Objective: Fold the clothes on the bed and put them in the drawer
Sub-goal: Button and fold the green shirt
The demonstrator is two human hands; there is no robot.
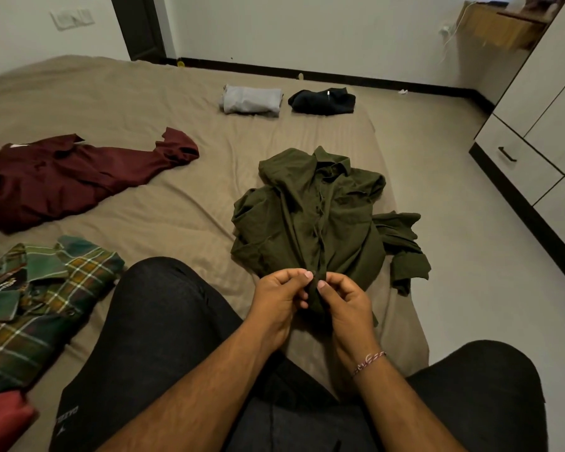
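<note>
Both hands on the olive shirt (310, 220): left hand (279, 296) & right hand (346, 300) each pinch its bottom front edge, thumbs nearly touching. Shirt lies crumpled on the bed (177, 203), just beyond my fingers. Maroon shirt (75, 177) & plaid shirt (36, 295) are far left of the hands; grey fold (252, 99) & black fold (323, 101) are well ahead.

A wall switch plate (72, 18) sits upper left; a wooden shelf (503, 26) with a white cable (450, 31) hangs upper right.
</note>
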